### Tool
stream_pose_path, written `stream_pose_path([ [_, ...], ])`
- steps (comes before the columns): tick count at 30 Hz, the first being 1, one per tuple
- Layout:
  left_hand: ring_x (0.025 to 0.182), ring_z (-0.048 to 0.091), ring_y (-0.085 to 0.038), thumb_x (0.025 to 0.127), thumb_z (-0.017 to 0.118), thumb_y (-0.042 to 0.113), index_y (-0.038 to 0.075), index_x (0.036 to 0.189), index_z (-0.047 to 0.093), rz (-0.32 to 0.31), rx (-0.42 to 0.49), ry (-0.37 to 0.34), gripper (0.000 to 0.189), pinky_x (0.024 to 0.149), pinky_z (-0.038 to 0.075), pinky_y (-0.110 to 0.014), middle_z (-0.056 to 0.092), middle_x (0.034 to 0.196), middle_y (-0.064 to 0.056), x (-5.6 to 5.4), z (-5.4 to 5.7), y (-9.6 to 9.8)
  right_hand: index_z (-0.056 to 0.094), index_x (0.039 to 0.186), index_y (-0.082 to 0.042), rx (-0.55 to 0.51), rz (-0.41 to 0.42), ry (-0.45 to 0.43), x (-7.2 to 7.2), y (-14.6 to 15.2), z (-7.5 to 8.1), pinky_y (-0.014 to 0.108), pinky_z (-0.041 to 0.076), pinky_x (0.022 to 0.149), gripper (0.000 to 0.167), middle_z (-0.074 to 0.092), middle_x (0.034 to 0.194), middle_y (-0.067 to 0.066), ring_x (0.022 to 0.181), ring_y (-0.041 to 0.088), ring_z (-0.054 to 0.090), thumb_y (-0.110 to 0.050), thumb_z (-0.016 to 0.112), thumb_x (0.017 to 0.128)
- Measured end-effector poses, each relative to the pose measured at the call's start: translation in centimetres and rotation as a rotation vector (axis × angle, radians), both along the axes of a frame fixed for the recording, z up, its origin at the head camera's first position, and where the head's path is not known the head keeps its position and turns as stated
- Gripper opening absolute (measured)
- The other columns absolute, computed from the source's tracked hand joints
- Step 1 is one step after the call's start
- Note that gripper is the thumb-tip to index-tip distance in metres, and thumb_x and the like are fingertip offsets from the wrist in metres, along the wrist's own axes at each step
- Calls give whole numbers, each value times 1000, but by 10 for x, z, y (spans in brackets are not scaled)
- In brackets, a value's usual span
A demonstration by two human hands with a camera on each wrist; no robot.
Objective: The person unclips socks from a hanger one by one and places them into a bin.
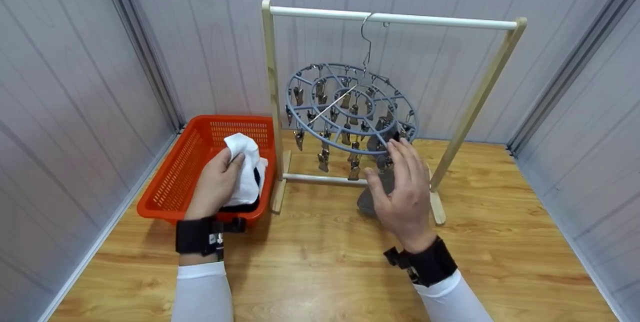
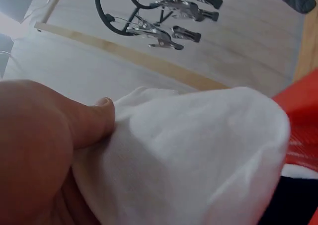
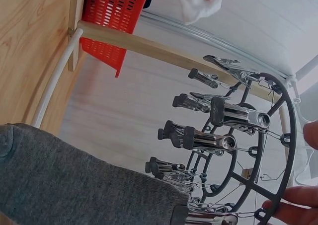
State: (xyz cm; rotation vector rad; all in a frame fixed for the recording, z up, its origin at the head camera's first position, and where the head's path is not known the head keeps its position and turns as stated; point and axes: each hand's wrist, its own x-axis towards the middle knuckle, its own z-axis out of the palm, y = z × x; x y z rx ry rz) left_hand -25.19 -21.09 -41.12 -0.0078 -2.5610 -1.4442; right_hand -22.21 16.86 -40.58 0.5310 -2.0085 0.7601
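Note:
My left hand [image 1: 217,182] pinches a white sock [image 2: 198,145] between thumb and fingers, above the right side of an orange basket [image 1: 170,212]. In the head view, my right hand [image 1: 405,192] is at the near right edge of a round grey clip hanger [image 1: 370,152], fingers extended and thumb apart. Its fingertips touch the hanger's rim [image 3: 292,135] in the right wrist view. A dark grey sock [image 3: 89,175] hangs from a metal clip near that hand; my hand partly hides it in the head view. Other metal clips [image 1: 354,164] dangle from the rings.
The hanger's hook [image 1: 366,32] is over the white bar [image 1: 440,20] of a wooden-legged stand [image 1: 462,112]. Dark and white cloth [image 1: 242,208] lies in the basket. Pale panel walls [image 1: 225,37] enclose the wood-look surface [image 1: 310,272] on the left, back and right.

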Motion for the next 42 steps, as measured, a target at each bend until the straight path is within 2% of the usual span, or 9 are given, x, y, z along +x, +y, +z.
stream_pose_path([
  [4,105,62,-34,118,54,27,3,139,64,-31,-32,-54,33,94,50,-49,67,124,-22,-2,-5,1,59,153,8,5,-2,-16,1,0,-1,63,31,127,62,60,154,28,151,46,50,-30,73,106],
  [10,123,61,-36,115,56,11,4,153,60,-83,-33,-75,40,112,47,-56,66,142,-22,-8,-16,3,58,153,8,6,4,-12,1,-1,-1,66,32,126,62,60,154,29,150,46,50,-30,73,106],
  [14,137,57,-40,112,54,5,3,162,53,-65,-88,-70,50,122,40,-61,61,154,-25,-11,-21,-1,59,152,8,5,8,-6,2,-2,-1,66,32,126,62,61,153,28,150,45,50,-31,72,106],
  [22,132,59,-48,107,61,8,-1,165,45,51,-204,-83,61,113,44,-64,66,138,-31,-11,-19,-3,59,152,8,6,13,-12,2,-1,-1,62,33,127,60,61,153,27,150,46,50,-28,73,107],
  [27,144,45,-51,107,64,11,0,168,40,85,-232,-96,67,118,39,-67,50,153,-34,-10,-15,0,60,152,8,8,17,-7,3,-1,-1,59,34,127,59,61,153,27,149,47,51,-30,72,108],
  [32,145,42,-49,107,65,11,4,168,44,90,-222,-71,65,117,40,-65,47,156,-32,-8,-12,4,60,151,8,8,16,-10,4,-1,0,59,34,127,58,62,153,26,150,46,51,-29,71,109],
  [37,133,49,-45,107,66,15,2,163,51,82,-193,-18,60,111,43,-61,56,145,-28,-7,-10,10,61,151,7,21,11,-11,6,-2,1,61,35,126,54,63,153,25,149,44,52,-25,71,109],
  [42,127,57,-42,105,72,19,1,156,59,54,-155,23,55,108,47,-59,64,135,-25,-7,-9,19,62,149,8,31,14,-4,6,-4,1,60,35,126,54,63,152,25,148,44,53,-28,68,110],
])
